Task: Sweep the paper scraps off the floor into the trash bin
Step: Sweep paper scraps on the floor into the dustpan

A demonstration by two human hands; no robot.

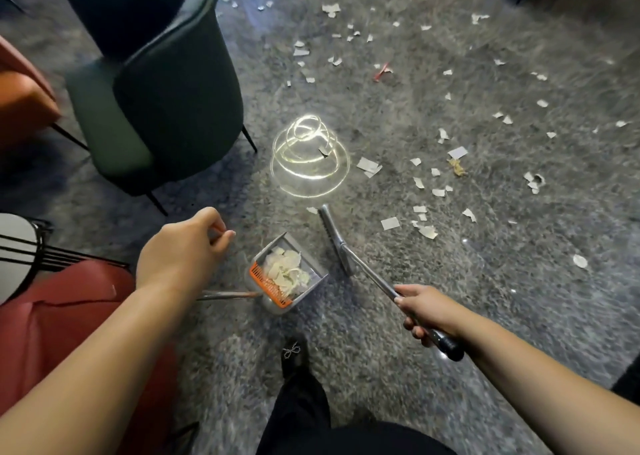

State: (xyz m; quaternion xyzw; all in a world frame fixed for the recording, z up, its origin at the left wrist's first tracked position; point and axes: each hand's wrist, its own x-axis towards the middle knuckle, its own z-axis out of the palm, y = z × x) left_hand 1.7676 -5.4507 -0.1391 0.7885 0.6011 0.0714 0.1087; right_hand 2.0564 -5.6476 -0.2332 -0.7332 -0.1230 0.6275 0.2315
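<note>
Several white paper scraps point(390, 223) lie scattered over the grey speckled floor, mostly to the right and far ahead. A grey dustpan point(313, 264) with an orange comb edge stands on the floor in front of me, with a heap of scraps point(285, 271) inside. Its metal handle point(228, 295) runs left and disappears under my left wrist. My left hand point(180, 250) hovers above it with curled fingers, gripping the hidden handle end. My right hand point(427, 310) grips the broom's handle. The broom head point(336, 238) rests on the floor just right of the dustpan. No trash bin is in view.
A dark green chair point(162, 83) stands at the upper left, with an orange seat point(24, 97) beside it. A red seat point(69, 312) and a black wire rack point(31, 246) are at my left. A bright light reflection point(308, 158) gleams ahead. My black shoe point(294, 354) is below the dustpan.
</note>
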